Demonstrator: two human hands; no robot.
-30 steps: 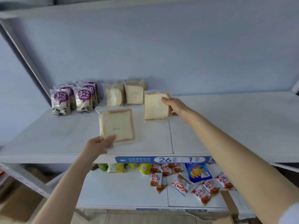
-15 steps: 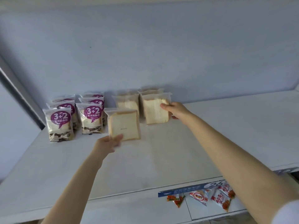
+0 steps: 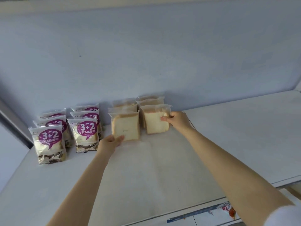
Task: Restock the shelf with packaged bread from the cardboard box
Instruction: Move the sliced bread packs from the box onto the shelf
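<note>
1. A white shelf (image 3: 162, 168) fills the lower half of the frame, backed by a pale blue panel (image 3: 146, 54).
2. At the centre of the frame the left hand (image 3: 110, 141) pinches the lower left corner of the left bread packet (image 3: 126, 126). The thumb lies across the clear front and the fingers curl behind, out of sight.
3. That packet stands upright and faces the camera, with a pale slice showing through the wrap. Its bottom edge seems to rest on the shelf, though the hand hides part of it, so I cannot be sure.
4. Just right of centre the right hand (image 3: 177, 119) grips the right edge of the right bread packet (image 3: 154, 122). The thumb presses on the front and the fingers wrap round the side. This packet is upright but slightly skewed.
5. The two held packets stand side by side with a narrow gap between them.
6. Behind each held packet, more bread packets (image 3: 151, 99) line up in a row toward the panel.
7. At the left of the frame, purple-label packets (image 3: 50, 142) marked "3+2" stand in two rows, just beside the bread.
8. At the lower right a blue strip (image 3: 172, 219) runs along the shelf's front edge. Below it lies a red and white snack packet (image 3: 228, 209).
9. A white sleeve (image 3: 283, 216) shows in the bottom right corner.
</note>
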